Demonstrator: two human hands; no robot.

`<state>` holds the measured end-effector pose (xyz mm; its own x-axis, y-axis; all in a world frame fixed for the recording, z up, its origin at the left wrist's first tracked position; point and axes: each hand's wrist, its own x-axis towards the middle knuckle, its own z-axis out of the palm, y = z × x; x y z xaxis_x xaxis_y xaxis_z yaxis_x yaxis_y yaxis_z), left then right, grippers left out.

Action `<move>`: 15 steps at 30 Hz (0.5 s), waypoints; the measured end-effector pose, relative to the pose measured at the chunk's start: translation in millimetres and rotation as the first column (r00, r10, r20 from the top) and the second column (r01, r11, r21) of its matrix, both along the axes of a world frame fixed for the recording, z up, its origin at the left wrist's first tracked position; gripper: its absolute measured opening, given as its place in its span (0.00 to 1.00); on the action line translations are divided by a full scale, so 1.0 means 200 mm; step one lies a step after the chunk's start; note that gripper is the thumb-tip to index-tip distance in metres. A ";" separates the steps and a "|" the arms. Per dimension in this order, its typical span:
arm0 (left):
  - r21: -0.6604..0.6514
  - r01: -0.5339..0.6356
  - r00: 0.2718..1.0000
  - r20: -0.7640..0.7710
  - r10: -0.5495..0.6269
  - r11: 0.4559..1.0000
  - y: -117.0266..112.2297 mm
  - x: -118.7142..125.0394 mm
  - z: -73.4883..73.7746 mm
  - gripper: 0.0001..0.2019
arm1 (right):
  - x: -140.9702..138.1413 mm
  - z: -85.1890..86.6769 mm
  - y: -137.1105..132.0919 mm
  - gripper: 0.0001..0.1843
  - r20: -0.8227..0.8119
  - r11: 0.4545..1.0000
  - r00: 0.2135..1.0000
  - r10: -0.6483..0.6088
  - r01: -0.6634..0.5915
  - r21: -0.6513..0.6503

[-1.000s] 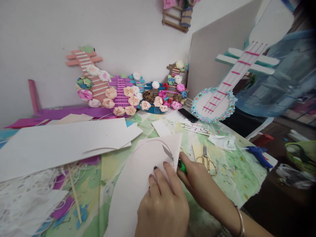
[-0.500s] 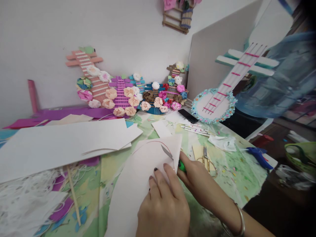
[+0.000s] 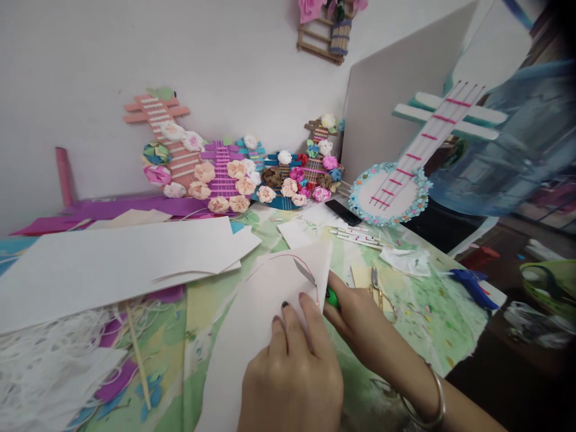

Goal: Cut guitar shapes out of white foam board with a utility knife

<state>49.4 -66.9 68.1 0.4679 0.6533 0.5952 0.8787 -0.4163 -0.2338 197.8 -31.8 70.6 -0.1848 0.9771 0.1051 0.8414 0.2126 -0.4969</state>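
The white sheet (image 3: 243, 336) lies on the table (image 3: 443, 327) directly in front of the person, its long axis running away from the body and leaning a little to the right, with a rounded left edge. A thin curved line (image 3: 282, 255) arches across its far end, ahead of the left fingertips. The left hand (image 3: 292, 372) rests palm down on the sheet, its fingers slightly parted and straight, gripping nothing but laid over the surface just short of the line.

The right hand (image 3: 355, 315), just beyond the sheet's right edge, has its fingers closed round the green handle (image 3: 332, 297) of a knife (image 3: 314, 283). The blade (image 3: 304, 271) slants forward and to the left, crossing the sheet's plain face so that its tip sits just beneath the arch, ahead of the left index finger. Of the two, the right hand is nearer the right-hand limb of the line (a silver bangle (image 3: 442, 399) hangs at that wrist). Whether the blade passes through the sheet or only lies over it is hard to tell from this angle. Scissors (image 3: 375, 277) lie beyond the right hand, apart from its fingers
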 end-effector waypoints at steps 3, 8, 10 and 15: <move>0.035 0.135 0.988 0.076 -0.137 0.990 0.05 -0.03 0.09 0.21 | 0.02 0.10 0.04 0.11 0.041 0.998 0.999 -0.008 0.005 0.068; -0.186 0.044 0.969 0.248 0.003 0.982 0.22 0.02 0.26 0.16 | 0.06 0.25 0.27 0.06 0.155 0.965 0.987 0.029 -0.068 0.253; -0.244 -0.016 0.955 0.283 0.087 0.970 0.30 0.06 0.30 0.11 | 0.08 0.28 0.40 0.06 0.149 0.948 0.983 0.110 -0.149 0.281; -0.246 -0.058 0.919 0.366 0.148 0.968 0.45 0.16 0.34 0.12 | 0.10 0.30 0.68 0.05 0.026 0.914 0.946 0.324 -0.320 0.250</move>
